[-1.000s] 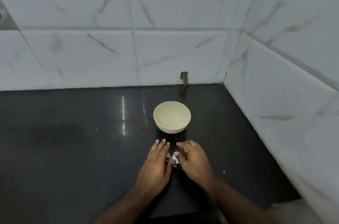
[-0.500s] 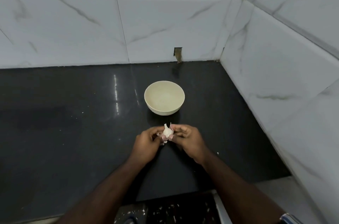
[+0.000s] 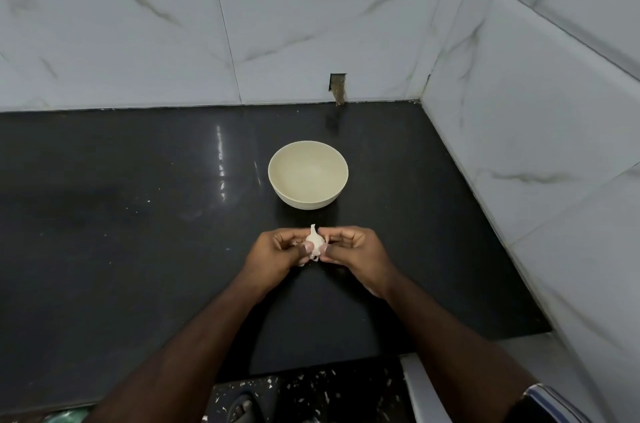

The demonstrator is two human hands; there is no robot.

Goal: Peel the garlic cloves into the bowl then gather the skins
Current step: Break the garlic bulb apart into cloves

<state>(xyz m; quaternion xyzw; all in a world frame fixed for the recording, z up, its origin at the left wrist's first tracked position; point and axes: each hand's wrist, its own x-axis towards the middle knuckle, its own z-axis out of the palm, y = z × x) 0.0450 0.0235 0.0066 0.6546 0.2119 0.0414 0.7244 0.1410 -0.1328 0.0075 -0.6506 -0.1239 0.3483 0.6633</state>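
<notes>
White garlic [image 3: 313, 242] pinched between left hand [image 3: 277, 254] and right hand [image 3: 356, 254].

**No readable text in the picture**

No text, label, brand, number or sign can be read anywhere in the frame. The cream bowl [image 3: 308, 174] in the centre has a plain surface without any print. The marble wall tiles [image 3: 138, 27] across the upper part show only grey veins. The black counter [image 3: 121, 214] shows only reflections and small white specks. At the lower right corner a dark band [image 3: 543, 403] on the wrist has pale stripes, but no letters can be made out on it.
</notes>
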